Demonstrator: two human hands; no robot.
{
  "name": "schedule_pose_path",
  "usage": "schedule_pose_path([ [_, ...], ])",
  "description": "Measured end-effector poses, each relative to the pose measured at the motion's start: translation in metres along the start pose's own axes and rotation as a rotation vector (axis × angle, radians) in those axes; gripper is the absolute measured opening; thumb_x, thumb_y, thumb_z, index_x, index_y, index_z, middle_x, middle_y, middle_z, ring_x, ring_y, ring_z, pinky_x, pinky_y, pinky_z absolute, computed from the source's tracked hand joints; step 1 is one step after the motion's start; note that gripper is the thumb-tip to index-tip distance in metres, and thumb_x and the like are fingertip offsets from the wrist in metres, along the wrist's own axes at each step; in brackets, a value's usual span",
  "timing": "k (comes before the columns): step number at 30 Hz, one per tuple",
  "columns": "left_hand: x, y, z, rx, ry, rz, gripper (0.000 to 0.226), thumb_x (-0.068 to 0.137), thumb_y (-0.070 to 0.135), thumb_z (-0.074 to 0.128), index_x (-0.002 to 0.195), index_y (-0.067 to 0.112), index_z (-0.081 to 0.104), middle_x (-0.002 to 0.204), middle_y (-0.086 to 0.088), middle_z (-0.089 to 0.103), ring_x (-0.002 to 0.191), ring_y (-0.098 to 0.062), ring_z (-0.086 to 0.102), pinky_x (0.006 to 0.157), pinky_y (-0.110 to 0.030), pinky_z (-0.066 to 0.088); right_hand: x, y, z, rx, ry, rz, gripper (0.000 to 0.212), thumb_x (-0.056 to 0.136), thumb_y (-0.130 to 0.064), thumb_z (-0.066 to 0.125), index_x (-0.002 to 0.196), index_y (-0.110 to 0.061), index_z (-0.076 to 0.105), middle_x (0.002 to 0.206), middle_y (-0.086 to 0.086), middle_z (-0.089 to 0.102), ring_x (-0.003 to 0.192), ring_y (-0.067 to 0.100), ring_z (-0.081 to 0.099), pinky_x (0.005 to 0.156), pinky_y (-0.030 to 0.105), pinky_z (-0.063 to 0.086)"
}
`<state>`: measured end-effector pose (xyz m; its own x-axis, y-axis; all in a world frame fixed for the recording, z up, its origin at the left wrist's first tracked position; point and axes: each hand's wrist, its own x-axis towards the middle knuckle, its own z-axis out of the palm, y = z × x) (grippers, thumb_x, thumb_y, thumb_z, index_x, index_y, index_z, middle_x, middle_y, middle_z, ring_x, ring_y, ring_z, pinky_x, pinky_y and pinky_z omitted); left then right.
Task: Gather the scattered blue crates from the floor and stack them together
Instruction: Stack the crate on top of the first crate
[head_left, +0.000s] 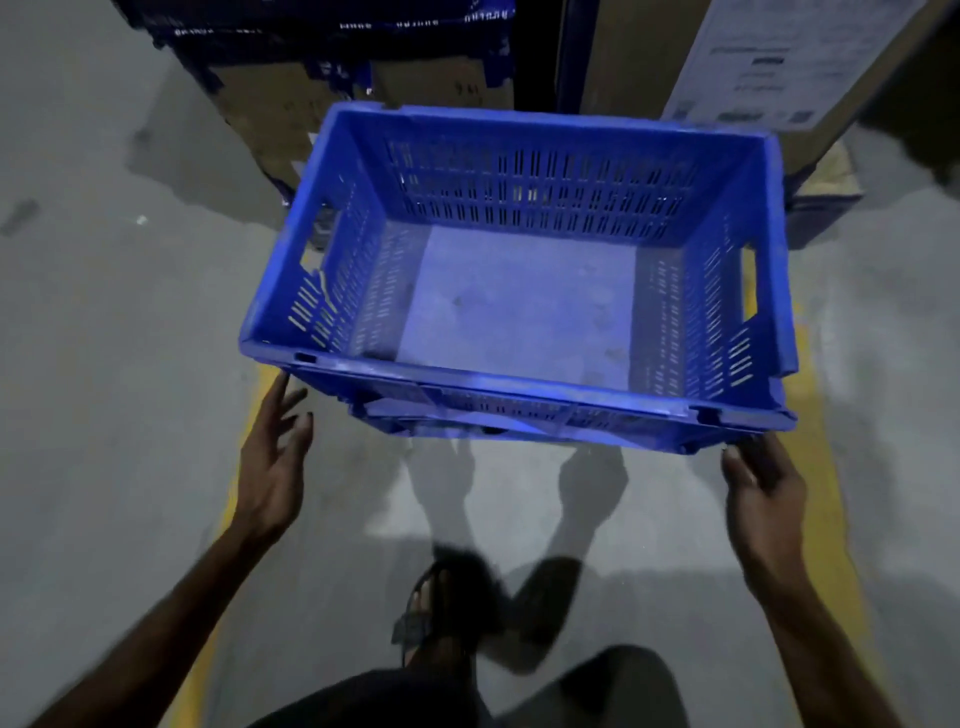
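Note:
A large blue slotted crate (519, 291) fills the middle of the head view, open side up and empty. The edge of a second blue crate (498, 418) shows just under its near rim, so it seems to sit nested on that one. My left hand (272, 462) is at the near left corner with fingers spread and straight, fingertips close to the rim. At the near right corner, my right hand (761, 486) has its fingers under the rim; how firmly it holds is unclear.
Cardboard boxes (270, 114) on dark pallets stand right behind the crate, a taller labelled box (769, 67) at the back right. Yellow floor lines (815, 467) run along both sides. My sandalled foot (431, 608) is below the crate on grey concrete.

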<state>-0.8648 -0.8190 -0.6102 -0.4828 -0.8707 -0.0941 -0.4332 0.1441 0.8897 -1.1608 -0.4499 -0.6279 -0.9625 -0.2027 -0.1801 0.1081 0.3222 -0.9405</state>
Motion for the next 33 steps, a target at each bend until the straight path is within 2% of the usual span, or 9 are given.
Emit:
schedule_pose_path([
  [5, 0.017, -0.025, 0.028, -0.004, 0.020, 0.036, 0.069, 0.087, 0.048, 0.065, 0.151, 0.033, 0.044, 0.139, -0.001, 0.062, 0.115, -0.015, 0.064, 0.093, -0.045, 0.054, 0.011, 0.046, 0.027, -0.074, 0.048, -0.125, 0.035, 0.095, -0.019, 0.065, 0.130, -0.023, 0.064, 0.122, -0.002, 0.070, 0.117, 0.022, 0.062, 0.103, 0.050, 0.048],
  [8, 0.026, -0.038, 0.042, -0.017, 0.036, 0.134, 0.045, 0.092, 0.022, 0.059, 0.136, 0.017, 0.053, 0.113, 0.015, 0.071, 0.099, 0.000, 0.065, 0.088, -0.031, 0.055, 0.010, 0.067, 0.042, -0.068, 0.162, -0.219, 0.040, 0.099, -0.017, 0.063, 0.138, -0.021, 0.061, 0.133, -0.002, 0.067, 0.124, 0.018, 0.059, 0.103, 0.041, 0.046],
  [11, 0.028, -0.046, 0.048, -0.017, 0.075, 0.183, 0.035, 0.094, 0.010, 0.059, 0.123, 0.028, 0.058, 0.101, 0.012, 0.070, 0.086, -0.001, 0.062, 0.080, -0.021, 0.051, 0.007, 0.074, 0.053, -0.029, 0.236, -0.302, 0.041, 0.102, -0.015, 0.061, 0.143, -0.021, 0.059, 0.133, -0.016, 0.060, 0.122, 0.002, 0.053, 0.099, 0.031, 0.042],
  [14, 0.031, -0.051, 0.045, 0.003, 0.083, 0.209, 0.041, 0.096, -0.005, 0.057, 0.115, 0.031, 0.062, 0.099, -0.001, 0.069, 0.083, -0.009, 0.061, 0.080, -0.022, 0.050, 0.004, 0.066, 0.050, -0.038, 0.199, -0.346, 0.043, 0.102, -0.015, 0.059, 0.129, -0.049, 0.058, 0.125, -0.020, 0.058, 0.115, -0.006, 0.049, 0.096, 0.022, 0.039],
  [16, 0.031, -0.051, 0.042, 0.021, 0.090, 0.194, 0.036, 0.097, -0.004, 0.056, 0.120, 0.022, 0.064, 0.105, 0.000, 0.072, 0.089, -0.003, 0.065, 0.087, -0.031, 0.053, 0.004, 0.060, 0.042, -0.072, 0.151, -0.374, 0.043, 0.102, -0.015, 0.059, 0.125, -0.050, 0.059, 0.123, -0.019, 0.058, 0.112, -0.006, 0.049, 0.092, 0.018, 0.039],
  [21, 0.034, -0.045, 0.038, 0.045, 0.153, 0.137, 0.032, 0.099, 0.002, 0.055, 0.109, 0.028, 0.071, 0.098, 0.007, 0.077, 0.089, -0.005, 0.071, 0.090, -0.046, 0.058, 0.017, 0.061, 0.021, -0.204, 0.072, -0.340, 0.042, 0.100, -0.020, 0.061, 0.141, -0.024, 0.059, 0.135, -0.003, 0.065, 0.127, 0.019, 0.056, 0.099, 0.037, 0.044],
  [26, 0.047, -0.054, 0.033, 0.116, 0.197, 0.142, 0.038, 0.097, 0.019, 0.055, 0.084, 0.050, 0.072, 0.083, 0.021, 0.075, 0.089, -0.023, 0.074, 0.085, -0.048, 0.059, 0.020, 0.055, 0.015, -0.205, 0.014, -0.426, 0.036, 0.100, -0.012, 0.063, 0.135, -0.016, 0.063, 0.119, -0.023, 0.062, 0.106, -0.015, 0.052, 0.096, 0.019, 0.041],
  [30, 0.041, -0.051, 0.038, 0.061, 0.175, 0.195, 0.053, 0.103, 0.009, 0.054, 0.083, 0.054, 0.073, 0.081, 0.026, 0.074, 0.080, -0.006, 0.071, 0.072, -0.015, 0.054, 0.027, 0.054, 0.008, -0.223, -0.027, -0.483, 0.033, 0.100, -0.008, 0.063, 0.132, -0.009, 0.064, 0.117, -0.031, 0.056, 0.106, -0.031, 0.047, 0.085, -0.003, 0.034],
  [33, 0.038, -0.051, 0.041, 0.064, 0.165, 0.215, 0.042, 0.104, 0.008, 0.053, 0.084, 0.040, 0.072, 0.083, 0.019, 0.076, 0.079, -0.001, 0.071, 0.076, -0.021, 0.056, 0.037, 0.050, 0.002, -0.253, -0.058, -0.520, 0.033, 0.100, -0.007, 0.063, 0.133, -0.005, 0.063, 0.120, -0.019, 0.060, 0.105, -0.031, 0.048, 0.084, -0.004, 0.034],
])
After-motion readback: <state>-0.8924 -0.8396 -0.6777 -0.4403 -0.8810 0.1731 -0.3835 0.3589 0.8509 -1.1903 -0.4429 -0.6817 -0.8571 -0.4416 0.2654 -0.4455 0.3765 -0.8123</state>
